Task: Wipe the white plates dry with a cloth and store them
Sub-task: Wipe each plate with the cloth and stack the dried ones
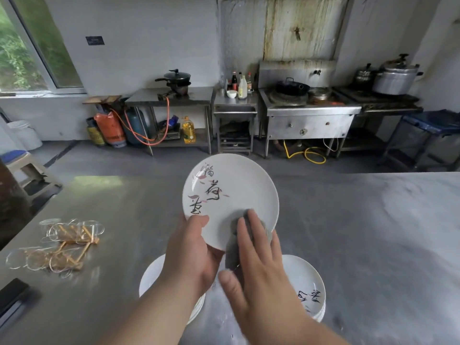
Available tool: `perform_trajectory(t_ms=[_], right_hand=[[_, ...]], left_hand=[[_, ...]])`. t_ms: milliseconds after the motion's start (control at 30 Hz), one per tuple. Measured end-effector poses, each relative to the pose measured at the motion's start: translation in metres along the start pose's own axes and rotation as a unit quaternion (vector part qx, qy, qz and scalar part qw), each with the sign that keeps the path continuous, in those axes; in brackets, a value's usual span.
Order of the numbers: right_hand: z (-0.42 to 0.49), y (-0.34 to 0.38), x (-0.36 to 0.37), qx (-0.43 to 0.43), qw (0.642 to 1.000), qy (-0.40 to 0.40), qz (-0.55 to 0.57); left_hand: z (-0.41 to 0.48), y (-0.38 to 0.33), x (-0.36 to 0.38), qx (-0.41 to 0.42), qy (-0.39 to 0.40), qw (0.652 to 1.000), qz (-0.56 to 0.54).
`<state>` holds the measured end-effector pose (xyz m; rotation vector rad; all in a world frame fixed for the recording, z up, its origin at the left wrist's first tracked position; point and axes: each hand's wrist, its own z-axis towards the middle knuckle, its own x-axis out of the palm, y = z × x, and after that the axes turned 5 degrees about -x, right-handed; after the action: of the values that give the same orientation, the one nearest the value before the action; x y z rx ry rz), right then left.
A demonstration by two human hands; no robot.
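A white plate (230,195), painted with dark brush characters and reddish leaves, was held tilted above the table (361,245), gripped at its lower rim by the left hand (191,250). A grey cloth (232,257) was pressed flat against its lower face by the right hand (258,270). Beneath, on the table, a left stack (151,277) and a right stack (306,282) of similar plates were set.

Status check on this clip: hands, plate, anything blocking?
Left hand grips raised plate by its lower rim. Right hand presses grey cloth flat on the plate's face. Two plate stacks below on steel table; nothing blocking.
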<state>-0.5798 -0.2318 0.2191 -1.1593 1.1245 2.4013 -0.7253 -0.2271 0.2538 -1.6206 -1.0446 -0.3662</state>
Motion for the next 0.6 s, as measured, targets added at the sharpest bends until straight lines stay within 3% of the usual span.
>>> perform_trajectory(t_ms=[200, 400, 500, 600], right_hand=[[0.048, -0.032, -0.048, 0.005, 1.000, -0.026, -0.017], [-0.003, -0.005, 0.005, 0.001, 0.994, -0.069, 0.087], [0.003, -0.020, -0.009, -0.094, 0.993, -0.070, -0.001], [0.025, -0.035, -0.038, -0.150, 0.975, -0.123, -0.108]], left_hand=[[-0.005, -0.001, 0.000, 0.029, 0.035, 0.999, -0.006], [-0.006, 0.008, -0.001, 0.009, 0.010, 1.000, 0.026], [-0.007, 0.003, -0.008, -0.011, 0.027, 0.999, 0.023], [-0.010, -0.007, -0.007, 0.004, 0.074, 0.997, 0.025]])
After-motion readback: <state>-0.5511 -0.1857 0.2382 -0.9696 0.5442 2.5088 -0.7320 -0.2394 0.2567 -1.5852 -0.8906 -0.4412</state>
